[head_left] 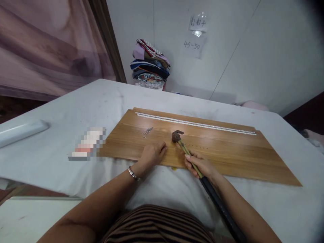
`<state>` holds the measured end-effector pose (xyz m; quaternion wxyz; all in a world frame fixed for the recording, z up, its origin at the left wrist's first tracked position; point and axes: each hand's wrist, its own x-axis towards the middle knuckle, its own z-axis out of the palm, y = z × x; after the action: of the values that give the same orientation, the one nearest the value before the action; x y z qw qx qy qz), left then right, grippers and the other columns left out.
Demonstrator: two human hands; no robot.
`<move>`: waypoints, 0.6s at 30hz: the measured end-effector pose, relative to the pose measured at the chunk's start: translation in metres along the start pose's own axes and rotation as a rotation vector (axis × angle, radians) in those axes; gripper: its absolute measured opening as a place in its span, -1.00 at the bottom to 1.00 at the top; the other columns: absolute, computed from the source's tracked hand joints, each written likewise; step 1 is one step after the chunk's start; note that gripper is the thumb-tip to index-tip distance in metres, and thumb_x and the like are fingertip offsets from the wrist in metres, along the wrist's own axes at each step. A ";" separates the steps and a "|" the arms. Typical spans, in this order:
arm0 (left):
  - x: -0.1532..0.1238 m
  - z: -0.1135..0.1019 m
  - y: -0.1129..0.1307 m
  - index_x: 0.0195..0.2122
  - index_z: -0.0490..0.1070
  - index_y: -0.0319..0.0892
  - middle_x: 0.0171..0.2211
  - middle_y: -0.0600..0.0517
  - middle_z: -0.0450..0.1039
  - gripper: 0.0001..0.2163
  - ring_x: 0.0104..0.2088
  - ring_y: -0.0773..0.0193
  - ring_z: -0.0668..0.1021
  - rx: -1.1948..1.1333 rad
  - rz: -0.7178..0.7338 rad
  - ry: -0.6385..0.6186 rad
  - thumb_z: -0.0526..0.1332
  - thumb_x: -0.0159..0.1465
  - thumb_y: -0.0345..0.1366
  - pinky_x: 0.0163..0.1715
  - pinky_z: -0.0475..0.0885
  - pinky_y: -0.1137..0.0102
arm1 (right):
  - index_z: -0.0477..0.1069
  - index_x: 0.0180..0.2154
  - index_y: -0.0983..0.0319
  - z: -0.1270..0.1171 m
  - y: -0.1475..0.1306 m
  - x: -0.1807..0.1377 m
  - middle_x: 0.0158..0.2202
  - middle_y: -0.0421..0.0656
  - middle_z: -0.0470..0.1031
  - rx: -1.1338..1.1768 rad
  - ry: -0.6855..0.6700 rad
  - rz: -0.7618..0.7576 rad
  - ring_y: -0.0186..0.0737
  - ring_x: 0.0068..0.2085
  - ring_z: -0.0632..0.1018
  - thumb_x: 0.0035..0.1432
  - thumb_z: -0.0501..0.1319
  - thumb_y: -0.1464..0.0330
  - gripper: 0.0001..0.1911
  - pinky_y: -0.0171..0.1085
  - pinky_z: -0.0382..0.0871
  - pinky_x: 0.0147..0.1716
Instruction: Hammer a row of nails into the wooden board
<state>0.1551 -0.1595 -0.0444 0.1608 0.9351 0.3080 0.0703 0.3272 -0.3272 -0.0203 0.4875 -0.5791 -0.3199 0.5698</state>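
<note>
My hammer (206, 185): rusty-brown head, yellow-green shaft, and now black down the grip!
Board (235, 152): warm brown, I see darker grain streaking through!
My shirt (157, 226): brown and black stripes!
Cloth (60, 175): white!

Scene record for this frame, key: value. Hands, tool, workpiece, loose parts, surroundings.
left hand: fingers curled, at the near part of the board; grip contents unclear
right hand: gripping the hammer partway along its handle
hammer: claw head over the board, contact unclear
board: wood-grained, lying on the white-covered table
loose nails: small pile on the board, beyond the left hand
dark dots: short row, right of the hammer head
white strips: two, along the far edge
background: folded fabric stack by the wall
</note>
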 end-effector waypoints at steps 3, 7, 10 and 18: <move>-0.001 -0.001 0.001 -0.24 0.47 -0.12 -0.24 -0.05 0.62 -0.79 -0.20 0.15 0.62 0.003 -0.007 0.008 0.08 0.47 -0.24 -0.21 0.37 0.35 | 0.25 -0.34 0.17 -0.001 0.000 -0.001 -0.58 -0.41 0.30 0.021 -0.009 -0.017 -0.52 -0.75 0.20 0.03 0.35 -0.13 -0.46 -0.43 0.07 -0.82; -0.001 -0.002 0.003 -0.24 0.48 -0.12 -0.24 -0.06 0.63 -0.79 -0.19 0.14 0.62 0.009 -0.030 -0.002 0.07 0.46 -0.25 -0.21 0.37 0.34 | 0.31 -0.18 0.17 -0.004 0.000 -0.002 -0.58 -0.44 0.30 0.063 -0.009 -0.023 -0.51 -0.76 0.19 0.00 0.37 -0.11 -0.41 -0.43 0.06 -0.83; -0.001 -0.002 0.003 -0.23 0.48 -0.12 -0.23 -0.08 0.63 -0.78 -0.19 0.11 0.63 -0.004 -0.035 0.002 0.07 0.46 -0.24 -0.22 0.37 0.33 | 0.31 -0.18 0.17 -0.006 0.002 0.000 -0.58 -0.44 0.31 0.065 -0.008 -0.020 -0.51 -0.76 0.20 0.00 0.37 -0.10 -0.42 -0.43 0.06 -0.83; -0.001 -0.001 0.002 -0.22 0.48 -0.13 -0.24 -0.07 0.63 -0.77 -0.20 0.13 0.63 0.012 -0.025 0.010 0.06 0.46 -0.23 -0.23 0.36 0.34 | 0.31 -0.22 0.17 -0.007 0.007 0.004 -0.60 -0.43 0.30 0.064 0.022 -0.034 -0.50 -0.76 0.20 0.03 0.35 -0.10 -0.46 -0.43 0.06 -0.82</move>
<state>0.1553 -0.1610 -0.0432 0.1548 0.9318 0.3206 0.0711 0.3329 -0.3266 -0.0288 0.5188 -0.5640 -0.3062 0.5648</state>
